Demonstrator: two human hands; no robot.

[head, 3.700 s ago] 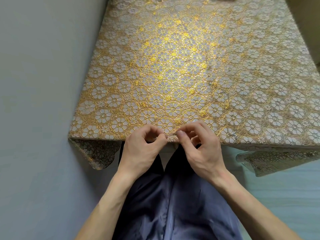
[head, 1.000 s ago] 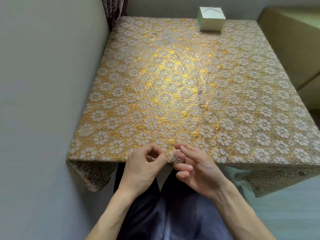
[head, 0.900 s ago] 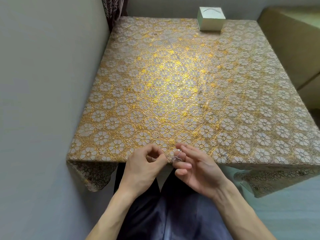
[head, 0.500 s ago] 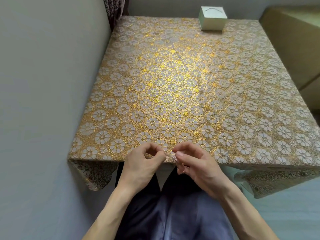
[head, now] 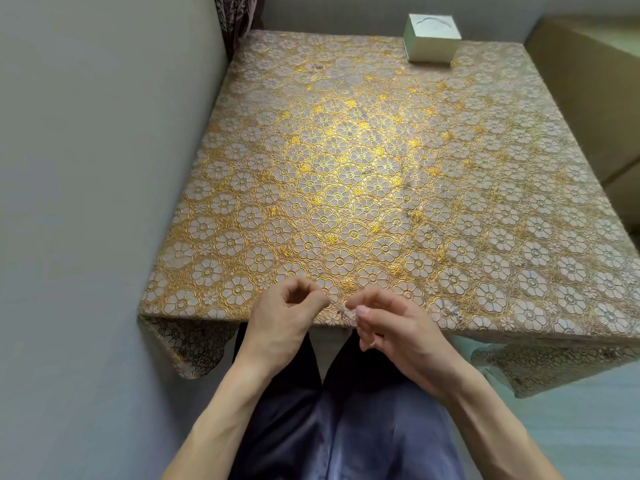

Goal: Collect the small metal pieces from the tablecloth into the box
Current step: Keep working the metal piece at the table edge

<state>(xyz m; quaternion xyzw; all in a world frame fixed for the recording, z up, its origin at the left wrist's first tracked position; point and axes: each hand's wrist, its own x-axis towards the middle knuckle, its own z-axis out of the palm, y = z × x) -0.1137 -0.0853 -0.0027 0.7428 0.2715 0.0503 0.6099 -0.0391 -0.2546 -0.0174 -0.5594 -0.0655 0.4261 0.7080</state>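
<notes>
1. Dark blue cloth: your trousers (head: 346, 431) fill the nearest ground, knees tucked under the table's near edge so both hands work close to the body.
2. Left hand (head: 282, 320): fingers curled, thumb and forefinger tips pressed together on what appears to be one end of a thin, glinting small metal piece (head: 344, 309), steadying it just above the near hem.
3. Right hand (head: 398, 327): thumb and forefinger pinch the other end of the same piece, and the other fingers are loosely folded. The two-handed hold suggests you are freeing or gathering it, since it is too fine for one hand.
4. Tablecloth (head: 242, 188): gold floral embossing, glossy, which camouflages the metal. A second piece (head: 454, 309) lies near the front edge to your right, and fainter specks farther up the middle may be more.
5. Box (head: 431, 46): pale, at the far edge, well apart from both hands. By judgement, collecting has barely begun, and each piece needs a long reach.
</notes>
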